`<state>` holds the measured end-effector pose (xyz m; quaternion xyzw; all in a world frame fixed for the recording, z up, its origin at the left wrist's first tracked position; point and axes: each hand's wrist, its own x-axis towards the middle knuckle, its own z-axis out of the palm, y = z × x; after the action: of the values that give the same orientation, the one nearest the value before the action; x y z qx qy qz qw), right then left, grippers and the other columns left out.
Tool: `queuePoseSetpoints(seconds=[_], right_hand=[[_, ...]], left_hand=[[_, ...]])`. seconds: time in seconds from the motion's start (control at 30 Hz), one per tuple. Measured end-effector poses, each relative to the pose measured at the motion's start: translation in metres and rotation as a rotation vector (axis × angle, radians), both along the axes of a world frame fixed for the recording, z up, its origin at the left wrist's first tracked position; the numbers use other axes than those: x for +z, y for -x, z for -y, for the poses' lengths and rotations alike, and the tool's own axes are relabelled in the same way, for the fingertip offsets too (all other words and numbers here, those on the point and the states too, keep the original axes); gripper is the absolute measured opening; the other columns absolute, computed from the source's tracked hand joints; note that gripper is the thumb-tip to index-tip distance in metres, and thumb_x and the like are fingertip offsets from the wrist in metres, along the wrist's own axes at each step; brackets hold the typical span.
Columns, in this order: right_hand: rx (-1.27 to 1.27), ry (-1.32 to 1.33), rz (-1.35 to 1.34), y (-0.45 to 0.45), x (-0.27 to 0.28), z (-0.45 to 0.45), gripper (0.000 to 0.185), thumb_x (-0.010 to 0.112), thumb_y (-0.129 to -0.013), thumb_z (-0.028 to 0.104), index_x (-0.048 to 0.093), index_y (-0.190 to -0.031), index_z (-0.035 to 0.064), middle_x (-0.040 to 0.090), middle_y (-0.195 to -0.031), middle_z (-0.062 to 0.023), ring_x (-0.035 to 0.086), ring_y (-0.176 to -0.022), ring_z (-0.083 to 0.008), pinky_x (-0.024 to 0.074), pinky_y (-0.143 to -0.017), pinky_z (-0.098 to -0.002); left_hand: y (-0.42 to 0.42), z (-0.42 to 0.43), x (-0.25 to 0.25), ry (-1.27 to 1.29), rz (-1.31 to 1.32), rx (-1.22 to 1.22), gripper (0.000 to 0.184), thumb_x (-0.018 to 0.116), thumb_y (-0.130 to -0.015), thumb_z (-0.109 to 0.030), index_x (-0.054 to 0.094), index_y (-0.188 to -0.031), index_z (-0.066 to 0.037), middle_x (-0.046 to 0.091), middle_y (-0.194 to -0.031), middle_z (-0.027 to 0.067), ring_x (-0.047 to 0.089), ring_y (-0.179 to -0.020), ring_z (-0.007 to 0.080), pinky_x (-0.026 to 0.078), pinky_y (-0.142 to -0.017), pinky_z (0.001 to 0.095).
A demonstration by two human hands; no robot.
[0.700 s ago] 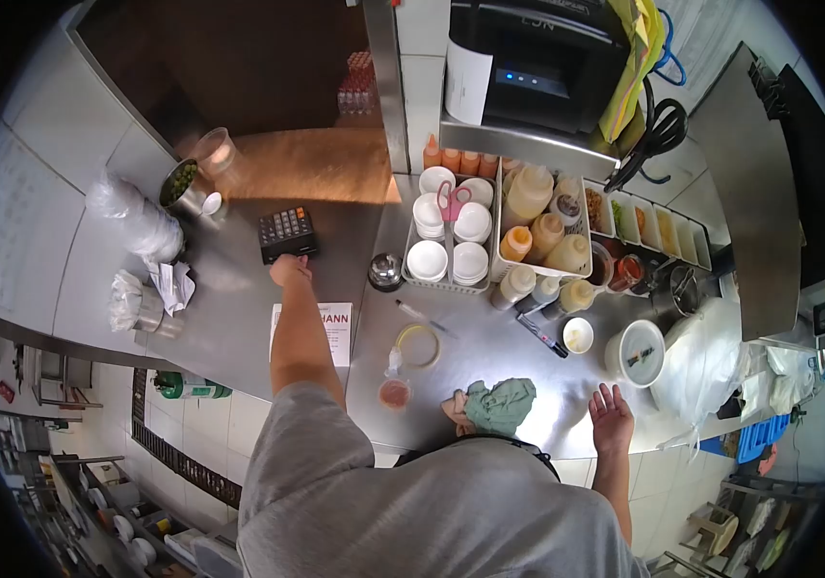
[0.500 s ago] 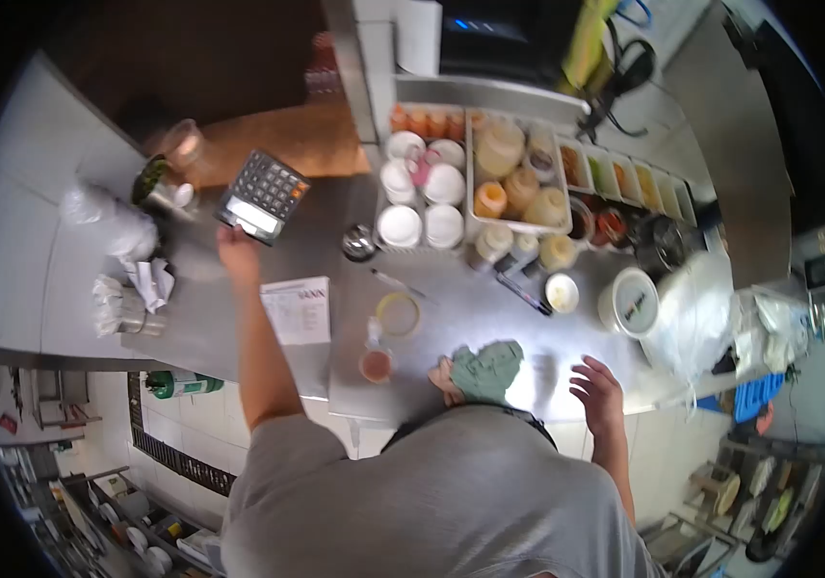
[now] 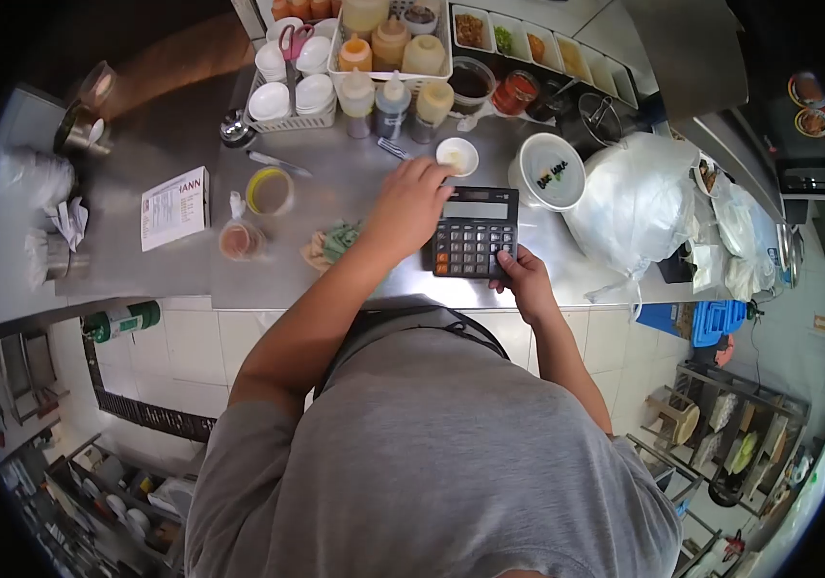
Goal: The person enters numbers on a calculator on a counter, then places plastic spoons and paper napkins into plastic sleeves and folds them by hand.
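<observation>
A dark calculator with a grey display is tilted a little above the front of the steel counter. My right hand pinches its lower right corner, thumb on the face and fingers underneath. At the upper left corner, my left hand is closed against the edge, its fingertips partly hidden. Just beyond those fingers sits a small white bowl. A crumpled green cloth lies by my left wrist, partly behind it.
Squeeze bottles and a basket of white bowls line the back. A white round tub and a large plastic bag stand right. Leftward are a cup, a yellow-rimmed container and a printed pad.
My left hand has carried the calculator from the far left of the counter to in front of me. My right hand has moved in and taken hold of it. The view has shifted.
</observation>
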<state>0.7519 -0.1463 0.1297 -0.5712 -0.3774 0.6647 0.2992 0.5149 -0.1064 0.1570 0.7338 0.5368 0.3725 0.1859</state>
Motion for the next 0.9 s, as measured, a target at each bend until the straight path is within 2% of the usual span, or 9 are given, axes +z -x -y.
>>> queuePoseSetpoints(seconds=[0.13,0.17,0.27,0.3,0.43,0.5,0.63,0.83,0.9], right_hand=[[0.046,0.008,0.092,-0.039,-0.044,-0.016,0.023,0.055,-0.097,0.023,0.057,-0.098,-0.0001,0.064,-0.076,-0.0051,0.056,-0.058,-0.0127,0.0462,-0.055,-0.0266],[0.086,0.031,0.191,-0.044,-0.045,-0.019,0.026,0.06,-0.094,0.024,0.059,-0.103,0.0002,0.065,-0.074,-0.0071,0.058,-0.059,-0.0151,0.0468,-0.055,-0.0278],[0.132,-0.412,0.687,-0.056,-0.052,-0.015,0.03,0.065,-0.089,0.025,0.06,-0.106,0.0011,0.065,-0.075,-0.011,0.061,-0.062,-0.0226,0.0487,-0.06,-0.0338],[0.121,-0.483,0.758,-0.055,-0.039,-0.011,0.031,0.067,-0.085,0.021,0.06,-0.109,0.0028,0.065,-0.078,-0.015,0.063,-0.069,-0.0303,0.05,-0.065,-0.0391],[0.312,-0.731,0.675,-0.049,-0.028,0.004,0.027,0.062,-0.085,0.015,0.06,-0.11,0.0038,0.066,-0.083,-0.018,0.064,-0.075,-0.0357,0.0512,-0.069,-0.0422],[0.484,-0.868,0.722,-0.039,-0.036,0.006,0.027,0.06,-0.085,0.014,0.061,-0.111,0.0064,0.066,-0.085,-0.0179,0.066,-0.075,-0.0336,0.0525,-0.066,-0.0413],[0.756,-0.901,0.901,-0.018,-0.039,0.001,0.033,0.06,-0.08,0.012,0.061,-0.113,0.009,0.066,-0.08,-0.0168,0.066,-0.073,-0.0309,0.0524,-0.062,-0.0415],[0.607,-0.853,0.949,-0.011,-0.028,-0.014,0.04,0.061,-0.076,0.012,0.061,-0.116,0.0096,0.065,-0.073,-0.0155,0.066,-0.069,-0.0303,0.0519,-0.061,-0.0416],[0.644,-0.794,0.981,-0.014,-0.03,-0.017,0.033,0.056,-0.079,0.01,0.063,-0.111,0.0087,0.066,-0.076,-0.0152,0.066,-0.071,-0.0304,0.0521,-0.061,-0.042]], left_hand=[[-0.021,0.065,-0.074,0.048,-0.115,-0.085,0.025,0.059,-0.086,-0.016,0.063,-0.11,-0.01,0.057,-0.104,0.01,0.053,-0.102,0.0311,0.041,-0.089,0.0431],[-0.027,0.08,-0.083,0.108,-0.127,-0.122,0.026,0.06,-0.086,-0.018,0.063,-0.111,-0.01,0.056,-0.107,0.0095,0.053,-0.103,0.0303,0.041,-0.09,0.0427],[-0.044,0.096,-0.089,0.094,-0.25,-0.132,0.033,0.063,-0.085,-0.022,0.062,-0.117,-0.013,0.055,-0.111,0.0063,0.051,-0.105,0.0268,0.038,-0.091,0.0414],[-0.049,0.098,-0.092,0.084,-0.282,-0.098,0.034,0.064,-0.084,-0.022,0.062,-0.118,-0.013,0.055,-0.111,0.0061,0.051,-0.105,0.0265,0.038,-0.091,0.0409],[-0.057,0.098,-0.104,0.004,-0.312,-0.023,0.038,0.066,-0.083,-0.023,0.061,-0.12,-0.015,0.055,-0.111,0.006,0.051,-0.103,0.0259,0.038,-0.09,0.0397],[-0.057,0.099,-0.105,0.025,-0.298,-0.03,0.04,0.067,-0.081,-0.023,0.06,-0.119,-0.014,0.055,-0.112,0.007,0.052,-0.103,0.0269,0.038,-0.09,0.0399],[-0.055,0.097,-0.111,-0.033,-0.235,-0.001,0.044,0.069,-0.079,-0.024,0.057,-0.118,-0.01,0.055,-0.114,0.0095,0.053,-0.102,0.0289,0.039,-0.089,0.0406],[-0.05,0.096,-0.113,-0.022,-0.234,-0.043,0.045,0.07,-0.079,-0.024,0.055,-0.118,-0.008,0.056,-0.114,0.0111,0.053,-0.105,0.03,0.039,-0.09,0.041],[-0.05,0.096,-0.114,-0.026,-0.229,-0.048,0.044,0.07,-0.079,-0.024,0.055,-0.117,-0.008,0.057,-0.114,0.0109,0.054,-0.105,0.0299,0.039,-0.09,0.0407]])
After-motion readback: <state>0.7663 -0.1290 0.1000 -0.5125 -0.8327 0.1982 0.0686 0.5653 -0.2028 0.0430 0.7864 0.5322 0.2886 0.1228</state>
